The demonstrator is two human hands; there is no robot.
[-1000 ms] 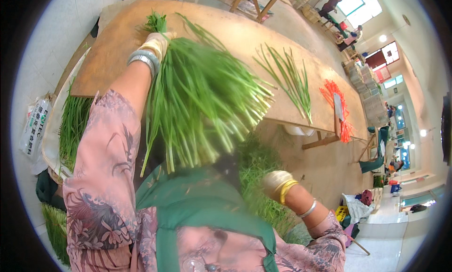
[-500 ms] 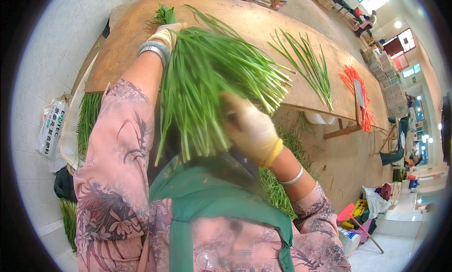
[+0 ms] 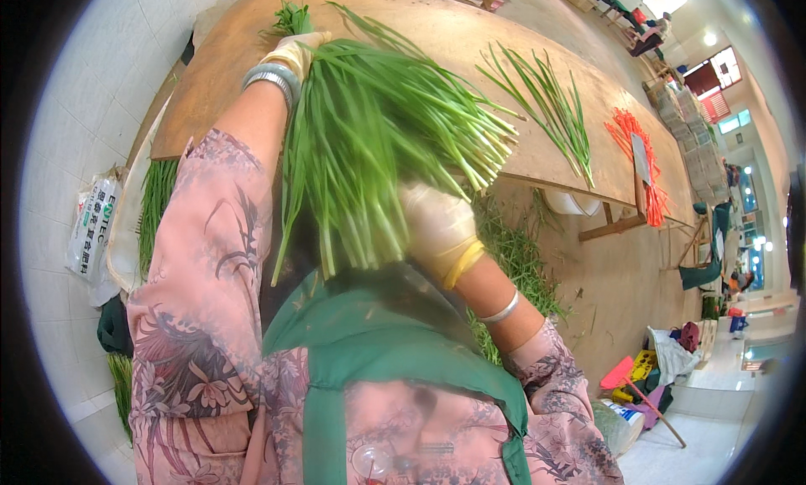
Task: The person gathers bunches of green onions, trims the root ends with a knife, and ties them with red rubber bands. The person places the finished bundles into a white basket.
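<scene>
Chive bunch: thick fan of garlic chives [image 3: 369, 141], hanging over my lap and the near edge of the wooden table [image 3: 369, 13]; leaf tips up by my left grip, pale stem ends spread toward me and to the right.
Left hand: gloved left hand [image 3: 298, 55] closed round the bunch near the leafy end, a short tuft poking out beyond the fist.
Right hand: gloved right hand [image 3: 437, 225] low at the stem ends, just beside or against them; fingers go behind the stalks, so I cannot tell how far they are bent or if they pinch any.
Gathered so far: my judgement, a good handful is together in one grip.
Not done: stem ends uneven, splayed in two clumps; no band visible round the bunch.
Stalks apart: small loose spray of chives [image 3: 554, 116] on the tabletop; more greens [image 3: 155, 208] in the white-rimmed basin [image 3: 126, 233] at my left.
Red strips: pile of red strips [image 3: 625, 137] at the table's right, flat grey piece [image 3: 641, 158] on top.
Floor: heap of green trimmings [image 3: 516, 254] beyond my right wrist.
</scene>
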